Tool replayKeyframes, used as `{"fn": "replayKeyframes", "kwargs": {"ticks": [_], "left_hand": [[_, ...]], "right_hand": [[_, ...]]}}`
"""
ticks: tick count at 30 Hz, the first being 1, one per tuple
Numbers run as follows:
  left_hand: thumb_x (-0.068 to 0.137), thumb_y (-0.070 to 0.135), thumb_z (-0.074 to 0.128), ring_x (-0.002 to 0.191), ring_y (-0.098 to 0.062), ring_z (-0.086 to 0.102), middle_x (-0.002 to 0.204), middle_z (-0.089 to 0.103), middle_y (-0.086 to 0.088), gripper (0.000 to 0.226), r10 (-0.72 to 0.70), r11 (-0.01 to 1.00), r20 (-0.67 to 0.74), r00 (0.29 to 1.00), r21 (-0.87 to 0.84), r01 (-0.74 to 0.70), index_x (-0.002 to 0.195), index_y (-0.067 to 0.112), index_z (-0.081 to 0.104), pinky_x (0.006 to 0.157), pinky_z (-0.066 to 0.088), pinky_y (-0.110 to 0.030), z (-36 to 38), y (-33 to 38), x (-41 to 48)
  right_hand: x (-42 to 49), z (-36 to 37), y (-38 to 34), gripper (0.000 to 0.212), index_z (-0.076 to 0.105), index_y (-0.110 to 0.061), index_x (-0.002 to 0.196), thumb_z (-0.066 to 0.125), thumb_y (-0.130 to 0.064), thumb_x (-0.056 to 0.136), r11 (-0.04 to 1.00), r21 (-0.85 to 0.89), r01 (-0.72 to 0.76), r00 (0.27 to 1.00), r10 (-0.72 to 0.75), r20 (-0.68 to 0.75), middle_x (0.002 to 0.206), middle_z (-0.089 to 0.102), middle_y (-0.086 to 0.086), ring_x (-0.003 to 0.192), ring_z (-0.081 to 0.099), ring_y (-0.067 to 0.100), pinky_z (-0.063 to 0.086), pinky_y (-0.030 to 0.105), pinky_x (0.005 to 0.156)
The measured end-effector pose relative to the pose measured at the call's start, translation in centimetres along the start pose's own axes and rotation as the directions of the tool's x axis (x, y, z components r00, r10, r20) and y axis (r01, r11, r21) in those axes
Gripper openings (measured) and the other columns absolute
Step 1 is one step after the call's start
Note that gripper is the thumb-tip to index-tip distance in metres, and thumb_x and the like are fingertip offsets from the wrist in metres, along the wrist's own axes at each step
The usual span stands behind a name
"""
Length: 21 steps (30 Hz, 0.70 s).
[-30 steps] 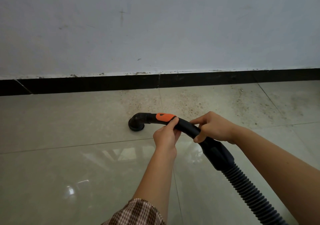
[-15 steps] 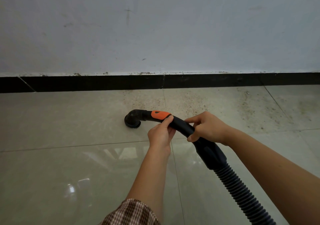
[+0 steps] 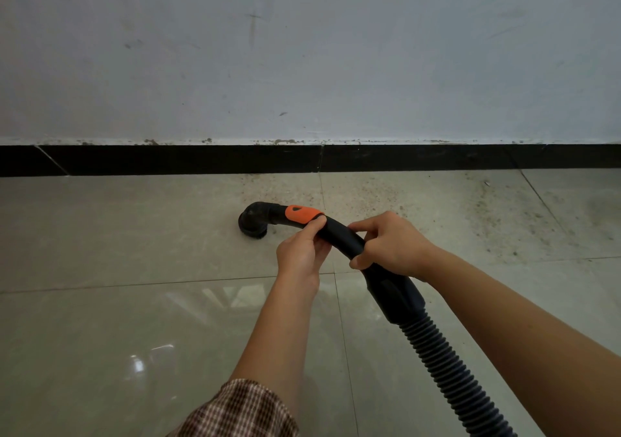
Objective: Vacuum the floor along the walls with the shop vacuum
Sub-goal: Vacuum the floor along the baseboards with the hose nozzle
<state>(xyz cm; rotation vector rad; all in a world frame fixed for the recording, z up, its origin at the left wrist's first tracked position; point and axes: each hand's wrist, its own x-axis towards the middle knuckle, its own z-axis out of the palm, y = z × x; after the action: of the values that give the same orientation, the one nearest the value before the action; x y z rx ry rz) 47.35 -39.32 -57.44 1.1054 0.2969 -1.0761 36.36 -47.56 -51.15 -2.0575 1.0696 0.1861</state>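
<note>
Head view: your right hand [image 3: 393,248] wraps curved black wand [image 3: 339,233], fingers [image 3: 363,227] clamped round it, just above thick cuff [image 3: 393,294] where ribbed hose [image 3: 447,369] joins. Your left hand [image 3: 300,257] pinches wand further forward, fingers closed on it just behind orange grip patch [image 3: 300,214]. Round nozzle [image 3: 253,223] sits mouth-down on tiled floor [image 3: 134,302], near black baseboard [image 3: 168,160], not touching it. Dust specks [image 3: 504,215] on tiles right of nozzle, below white wall [image 3: 302,50]. Plaid sleeve [image 3: 242,413] at bottom edge.

Both arms extended forward, left hand [image 3: 300,253] and right hand [image 3: 391,247] side by side, fingers curled round hose handle [image 3: 340,235]
</note>
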Motion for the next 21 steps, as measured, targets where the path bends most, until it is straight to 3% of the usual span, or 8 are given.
{"fn": "replayKeyframes", "kwargs": {"ticks": [3, 8, 15, 21], "left_hand": [[0.085, 0.010, 0.073, 0.084, -0.017, 0.074, 0.086, 0.076, -0.010, 0.017, 0.001, 1.000, 0.009, 1.000, 0.004, -0.001, 0.100, 0.006, 0.066, 0.078, 0.059, -0.027, 0.1, -0.1, 0.1], [0.085, 0.009, 0.073, 0.087, -0.019, 0.073, 0.088, 0.076, -0.011, 0.014, -0.007, 1.000, 0.024, 1.000, 0.009, 0.007, 0.097, 0.006, 0.066, 0.079, 0.059, -0.028, 0.5, -0.7, -0.2], [0.085, 0.009, 0.073, 0.090, -0.021, 0.072, 0.096, 0.074, -0.014, 0.016, -0.022, 1.000, 0.032, 0.999, 0.019, 0.021, 0.099, 0.005, 0.065, 0.082, 0.058, -0.030, 1.3, -1.7, -0.8], [0.086, 0.009, 0.072, 0.090, -0.020, 0.072, 0.097, 0.074, -0.014, 0.025, -0.040, 0.999, 0.051, 0.998, 0.023, 0.039, 0.108, 0.003, 0.064, 0.076, 0.059, -0.026, 2.2, -2.5, -1.4]], "right_hand": [[-0.1, 0.0, 0.0, 0.059, 0.062, -0.027, 0.130, 0.078, -0.014, 0.075, 1.000, -0.004, 0.000, 1.000, 0.000, -0.014, 0.084, 0.071, -0.001, 0.075, 0.067, 0.014, 0.049, 0.023, 0.064], [-0.7, -0.5, 0.3, 0.058, 0.063, -0.026, 0.130, 0.078, -0.014, 0.075, 1.000, -0.029, -0.011, 1.000, 0.011, -0.016, 0.085, 0.073, 0.002, 0.077, 0.069, 0.018, 0.056, 0.031, 0.075], [-1.8, -1.3, 1.3, 0.057, 0.063, -0.025, 0.130, 0.077, -0.012, 0.076, 0.999, -0.007, -0.036, 0.999, 0.036, -0.015, 0.085, 0.073, 0.003, 0.077, 0.069, 0.018, 0.056, 0.032, 0.077], [-2.7, -2.1, 1.9, 0.055, 0.065, -0.024, 0.128, 0.077, -0.011, 0.076, 0.999, 0.001, -0.049, 0.999, 0.049, -0.023, 0.086, 0.073, 0.004, 0.078, 0.069, 0.020, 0.056, 0.032, 0.077]]}}
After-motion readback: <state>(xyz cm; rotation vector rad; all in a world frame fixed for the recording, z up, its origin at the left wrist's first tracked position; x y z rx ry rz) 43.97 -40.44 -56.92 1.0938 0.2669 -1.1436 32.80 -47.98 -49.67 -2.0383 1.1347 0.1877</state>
